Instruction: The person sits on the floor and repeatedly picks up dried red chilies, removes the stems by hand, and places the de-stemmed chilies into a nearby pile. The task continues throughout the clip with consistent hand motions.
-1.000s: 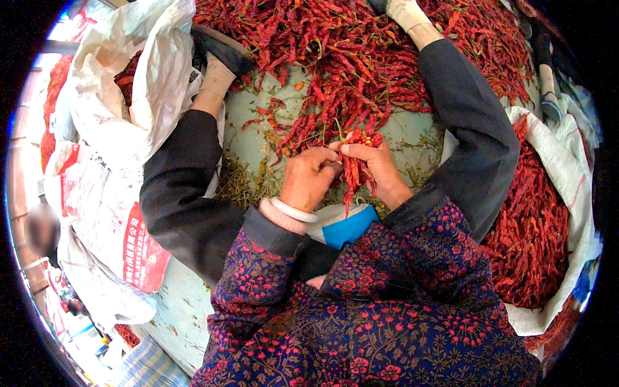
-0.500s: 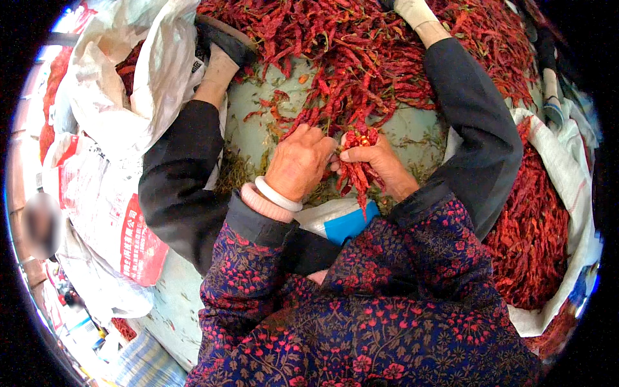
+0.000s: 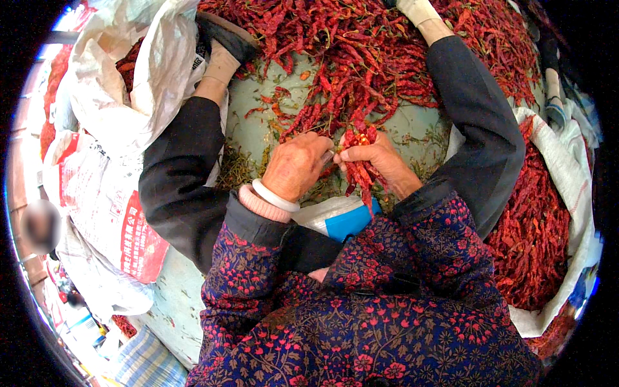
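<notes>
A bunch of dried red chilies (image 3: pixel 360 167) sits in my right hand (image 3: pixel 387 165), whose thumb and fingers are wrapped round it, with some chilies hanging below. My left hand (image 3: pixel 296 164), with a white bangle at the wrist, has its fingers curled just left of the bunch, fingertips close to the stems; what they pinch, if anything, is hidden. Beneath my hands lies a white and blue packet or sack (image 3: pixel 342 218). Loose chilies (image 3: pixel 361 71) and dry green stems (image 3: pixel 239 169) cover parts of the pale floor (image 3: pixel 258 132) between my legs.
A crumpled white sack (image 3: pixel 122 71) holding chilies and a red-printed sack (image 3: pixel 122 232) lie left of my legs. An open white sack (image 3: pixel 554 168) full of chilies is at my right. A blue plaid cloth (image 3: pixel 138 364) lies lower left. A person's blurred head shows at the far left.
My left hand has shifted leftward and slightly up from a second ago, its back now turned more upward. The bunch in my right hand has moved a little right.
</notes>
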`<control>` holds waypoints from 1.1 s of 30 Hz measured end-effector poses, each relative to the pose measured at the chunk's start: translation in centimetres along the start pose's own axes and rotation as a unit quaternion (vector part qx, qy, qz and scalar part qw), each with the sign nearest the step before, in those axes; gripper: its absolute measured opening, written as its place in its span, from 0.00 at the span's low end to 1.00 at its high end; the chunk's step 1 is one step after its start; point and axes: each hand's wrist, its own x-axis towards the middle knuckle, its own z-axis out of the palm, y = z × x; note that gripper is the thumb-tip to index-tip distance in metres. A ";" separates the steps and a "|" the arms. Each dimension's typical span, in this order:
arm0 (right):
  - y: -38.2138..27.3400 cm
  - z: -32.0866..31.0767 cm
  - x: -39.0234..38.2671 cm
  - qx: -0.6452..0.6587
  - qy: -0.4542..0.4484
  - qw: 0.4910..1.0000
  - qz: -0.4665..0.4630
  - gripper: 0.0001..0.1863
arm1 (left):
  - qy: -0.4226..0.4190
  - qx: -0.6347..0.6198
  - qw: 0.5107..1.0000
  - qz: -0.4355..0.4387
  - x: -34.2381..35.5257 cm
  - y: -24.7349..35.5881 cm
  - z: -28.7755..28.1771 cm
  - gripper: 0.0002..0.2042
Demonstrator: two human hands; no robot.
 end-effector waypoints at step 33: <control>-0.4 0.5 -0.9 0.150 -0.043 0.988 0.013 0.22 | -0.162 0.255 0.906 -0.297 -7.4 -6.2 -1.6 0.12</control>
